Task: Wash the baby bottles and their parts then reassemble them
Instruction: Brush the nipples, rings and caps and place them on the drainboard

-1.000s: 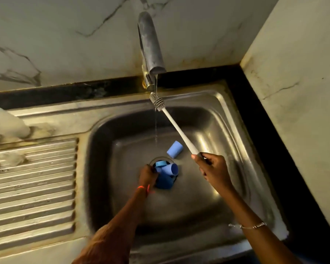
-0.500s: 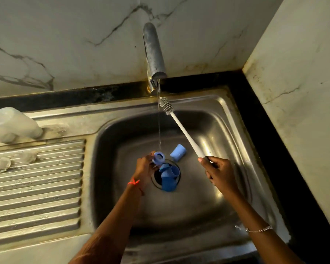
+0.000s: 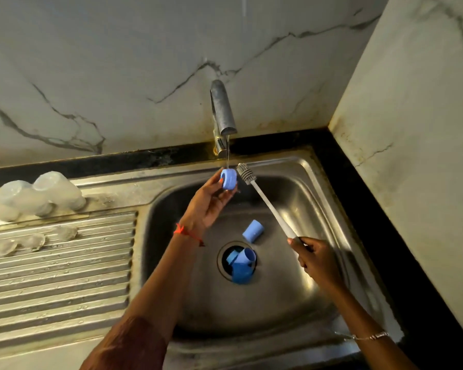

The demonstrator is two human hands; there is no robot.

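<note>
- Left hand (image 3: 206,206) is now raised from the drain up to the tap (image 3: 222,110), fingers pinching a blue ring (image 3: 229,178) that it is holding in the thin water stream (image 3: 227,153).
- Right hand (image 3: 318,263) is gripping the end of the white brush (image 3: 267,206). The bristle head is sitting just right of the ring; contact unclear.
- One blue cap (image 3: 253,231) is lying on the sink (image 3: 305,182) floor beside the drain.
- More blue parts (image 3: 241,265) are piling in the drain opening.
- Clear bottles (image 3: 38,193) are lying on the drainboard (image 3: 64,276), far left.
</note>
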